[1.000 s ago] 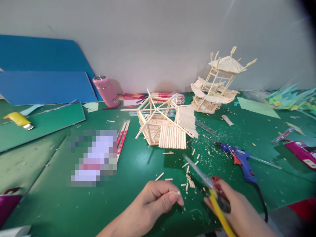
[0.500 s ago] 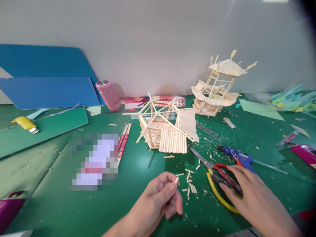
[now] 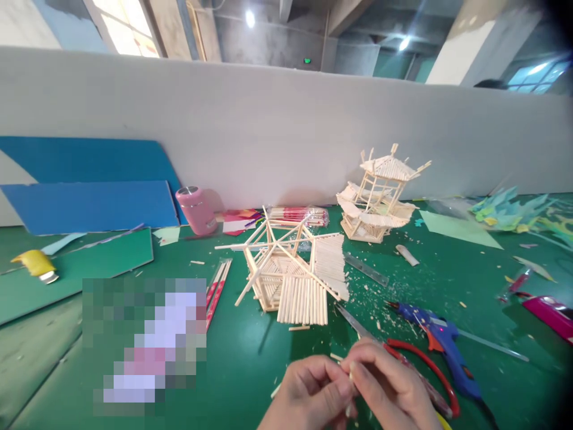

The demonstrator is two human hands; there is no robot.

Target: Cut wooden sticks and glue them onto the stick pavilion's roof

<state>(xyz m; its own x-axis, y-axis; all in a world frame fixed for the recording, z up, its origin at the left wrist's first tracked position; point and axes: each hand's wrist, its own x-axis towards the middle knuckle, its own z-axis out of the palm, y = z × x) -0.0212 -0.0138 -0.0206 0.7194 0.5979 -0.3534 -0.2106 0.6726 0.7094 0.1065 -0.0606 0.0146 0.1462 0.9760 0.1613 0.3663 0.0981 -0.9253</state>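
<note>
Low in the head view, my left hand (image 3: 313,391) and my right hand (image 3: 391,385) meet, thumbs and fingertips pinched together on a short piece of wooden stick (image 3: 350,379). The fingers cover most of it. Just beyond stands an open frame model of wooden sticks (image 3: 273,269), with two slatted roof panels, the front one (image 3: 303,300) sloping toward me. By my right hand lie a scissor blade (image 3: 353,321) and a curved red handle (image 3: 441,364); the hand partly hides them.
A blue glue gun (image 3: 443,340) with a glowing red light lies at right. A taller stick pavilion (image 3: 378,197) and a pink bottle (image 3: 197,210) stand by the partition. Wrapped sticks (image 3: 218,292), a ruler (image 3: 367,270), a yellow cutter (image 3: 36,266) and wood scraps lie about.
My right hand has left the tool handles and joined my left hand at the stick piece. The red handle now lies spread outward. The camera has tilted up, showing the room beyond the partition.
</note>
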